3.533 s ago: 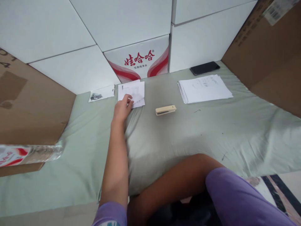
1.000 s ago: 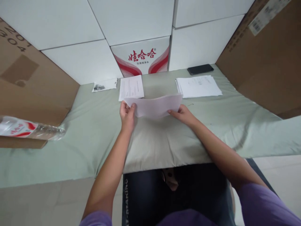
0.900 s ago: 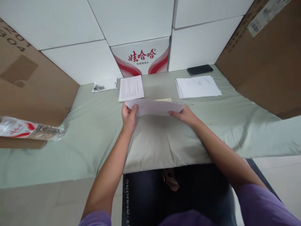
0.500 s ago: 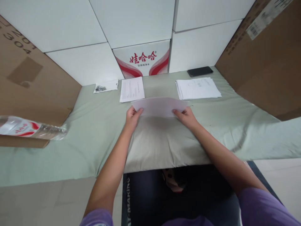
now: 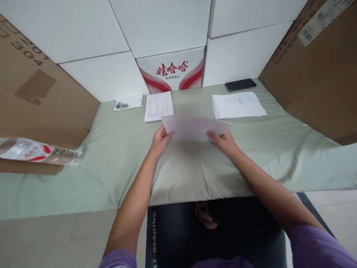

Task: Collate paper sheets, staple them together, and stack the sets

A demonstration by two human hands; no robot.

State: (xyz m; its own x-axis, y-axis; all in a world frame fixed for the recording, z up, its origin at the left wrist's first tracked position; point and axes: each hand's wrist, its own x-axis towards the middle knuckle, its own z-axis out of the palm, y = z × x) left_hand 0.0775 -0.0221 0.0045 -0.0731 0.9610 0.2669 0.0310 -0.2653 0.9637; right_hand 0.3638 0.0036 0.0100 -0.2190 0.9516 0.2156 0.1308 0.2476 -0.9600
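Over the cloth-covered table [image 5: 181, 178], between its front and rear edges, a white paper sheet [image 5: 192, 127] extends from the left hand [image 5: 161, 140] to the right hand [image 5: 224, 142], its long axis roughly parallel to the front edge. Each hand pinches one end between thumb and fingers; neither is nearer. Printed pages [image 5: 158, 107] lie beyond the left hand.

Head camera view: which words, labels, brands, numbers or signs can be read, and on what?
"娃哈哈®": white-and-red cardboard carton.
"饮用纯净水": same carton.
"304": left brown cardboard box.
"201": same box, above; last digit unclear.
"娃哈哈": clear plastic bottle, slightly blurred.
"-MAKING": dark surface at the bottom; start unclear.
Too small or blurred: white printed sheets, white paper stack, white sticker on the right brown cardboard box.
Held white paper sheet: none readable.
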